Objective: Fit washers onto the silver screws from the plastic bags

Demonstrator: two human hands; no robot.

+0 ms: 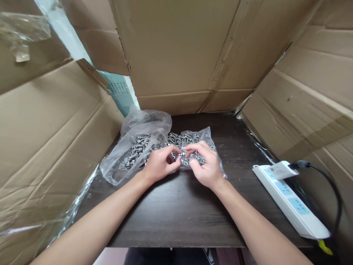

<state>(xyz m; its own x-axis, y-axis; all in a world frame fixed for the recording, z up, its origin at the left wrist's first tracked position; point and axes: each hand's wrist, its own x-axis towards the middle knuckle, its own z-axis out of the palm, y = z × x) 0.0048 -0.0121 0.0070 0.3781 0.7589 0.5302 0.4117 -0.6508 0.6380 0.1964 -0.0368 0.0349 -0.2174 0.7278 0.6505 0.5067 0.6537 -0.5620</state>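
My left hand pinches a small metal bolt between thumb and fingers, its shiny end pointing right. What looks like a nut sits on that end. Close by on the right, my right hand is curled with thumb and index finger apart, the index fingertip beside the bolt's end; whether it touches cannot be made out. Beneath and behind the hands, a clear plastic bag carries loose nuts and bolts. To the left, a larger clear bag holds a pile of bolts.
Cardboard walls enclose the dark wooden table on the left, back and right. A white power strip lies along the right side, with a plugged-in adapter and a black cable.
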